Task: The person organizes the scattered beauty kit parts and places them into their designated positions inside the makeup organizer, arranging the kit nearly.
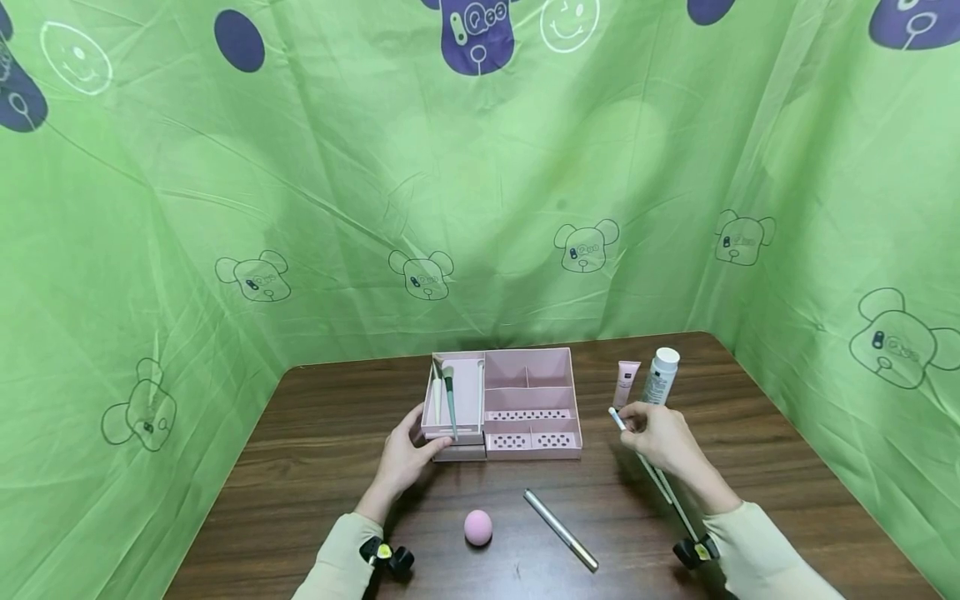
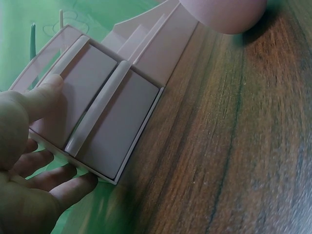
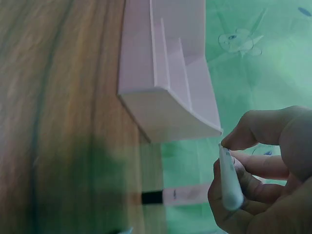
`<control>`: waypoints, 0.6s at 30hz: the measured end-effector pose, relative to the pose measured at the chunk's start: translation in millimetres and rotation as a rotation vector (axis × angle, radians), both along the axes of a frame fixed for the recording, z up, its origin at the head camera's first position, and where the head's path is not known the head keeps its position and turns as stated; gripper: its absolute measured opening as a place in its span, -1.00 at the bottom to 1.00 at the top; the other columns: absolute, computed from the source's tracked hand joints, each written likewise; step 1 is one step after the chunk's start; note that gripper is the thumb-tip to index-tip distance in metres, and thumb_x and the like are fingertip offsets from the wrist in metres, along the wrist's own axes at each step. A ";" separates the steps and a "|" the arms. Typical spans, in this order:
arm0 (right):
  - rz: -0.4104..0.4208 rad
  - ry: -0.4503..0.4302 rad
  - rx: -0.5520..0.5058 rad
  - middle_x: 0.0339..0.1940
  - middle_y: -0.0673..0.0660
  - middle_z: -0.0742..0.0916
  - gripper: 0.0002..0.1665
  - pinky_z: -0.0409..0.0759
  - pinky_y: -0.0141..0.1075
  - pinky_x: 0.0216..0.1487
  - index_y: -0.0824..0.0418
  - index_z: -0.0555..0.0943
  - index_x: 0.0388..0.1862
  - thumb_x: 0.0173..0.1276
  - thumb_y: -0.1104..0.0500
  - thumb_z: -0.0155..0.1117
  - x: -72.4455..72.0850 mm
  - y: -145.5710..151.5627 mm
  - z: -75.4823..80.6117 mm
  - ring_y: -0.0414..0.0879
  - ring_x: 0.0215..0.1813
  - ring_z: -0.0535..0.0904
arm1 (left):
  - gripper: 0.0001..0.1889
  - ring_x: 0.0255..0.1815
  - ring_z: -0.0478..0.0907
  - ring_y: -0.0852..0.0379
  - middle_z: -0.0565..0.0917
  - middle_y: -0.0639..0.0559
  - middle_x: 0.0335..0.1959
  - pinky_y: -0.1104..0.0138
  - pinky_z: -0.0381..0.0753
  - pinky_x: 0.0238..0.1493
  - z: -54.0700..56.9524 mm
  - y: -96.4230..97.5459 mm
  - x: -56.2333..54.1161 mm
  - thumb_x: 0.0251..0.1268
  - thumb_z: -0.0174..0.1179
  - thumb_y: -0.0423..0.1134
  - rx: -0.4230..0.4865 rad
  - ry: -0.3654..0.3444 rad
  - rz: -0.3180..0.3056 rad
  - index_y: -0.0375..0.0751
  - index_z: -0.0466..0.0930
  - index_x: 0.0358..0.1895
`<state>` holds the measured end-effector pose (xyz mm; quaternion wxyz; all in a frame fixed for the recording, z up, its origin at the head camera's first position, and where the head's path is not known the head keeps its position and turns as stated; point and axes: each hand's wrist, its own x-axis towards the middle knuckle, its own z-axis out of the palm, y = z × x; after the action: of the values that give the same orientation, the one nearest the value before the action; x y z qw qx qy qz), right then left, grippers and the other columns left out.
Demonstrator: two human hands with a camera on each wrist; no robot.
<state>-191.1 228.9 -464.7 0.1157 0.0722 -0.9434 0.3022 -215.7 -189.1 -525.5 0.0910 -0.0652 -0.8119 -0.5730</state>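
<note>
Head camera faces forward and down over the tabletop (image 1: 315, 417) from farther back; both wrist cameras, close and tilted, share the pink organizer (image 3: 165, 114).

The makeup organizer (image 1: 517, 398) is pale pink, its inserts (image 1: 512, 442) dark-dotted; one brush (image 1: 450, 396) has a green handle. The ball (image 1: 478, 527) is pink, the slim tube (image 1: 560, 528) silver and gold. Brown grain streaks the table (image 1: 315, 450); dark-outlined bear heads (image 1: 424, 277) pattern the green curtain (image 1: 480, 183)
</note>
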 end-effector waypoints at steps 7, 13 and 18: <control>0.041 0.038 -0.003 -0.53 -0.11 0.65 -0.74 0.41 -0.35 -0.46 0.13 0.71 -0.29 -0.04 0.24 0.32 -6.9 -17.1 11.7 -0.23 -0.49 0.47 | -0.14 0.25 0.50 -0.22 0.56 -0.26 0.24 0.10 0.53 0.26 0.3 0.3 0.6 -0.07 0.54 -0.16 -0.019 0.003 0.009 -0.22 0.35 0.38; 0.065 0.042 -0.031 -0.51 -0.09 0.67 -0.73 0.43 -0.37 -0.44 0.14 0.71 -0.26 -0.03 0.24 0.32 -10.6 -29.0 19.1 -0.27 -0.50 0.47 | -0.14 0.25 0.50 -0.22 0.55 -0.26 0.24 0.11 0.53 0.25 -0.2 0.1 0.4 -0.06 0.54 -0.17 -0.020 0.001 0.007 -0.22 0.34 0.39; 0.077 0.057 -0.053 -0.52 -0.08 0.68 -0.74 0.43 -0.37 -0.45 0.14 0.71 -0.27 -0.03 0.25 0.31 -12.6 -39.6 24.3 -0.27 -0.52 0.48 | -0.14 0.25 0.51 -0.20 0.56 -0.25 0.24 0.13 0.53 0.25 0.1 0.5 0.9 -0.07 0.54 -0.18 -0.022 -0.003 0.014 -0.22 0.35 0.38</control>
<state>-203.6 189.3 -440.4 0.1326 0.1140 -0.9279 0.3291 -214.8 -188.6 -525.5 0.0929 -0.0597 -0.8187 -0.5635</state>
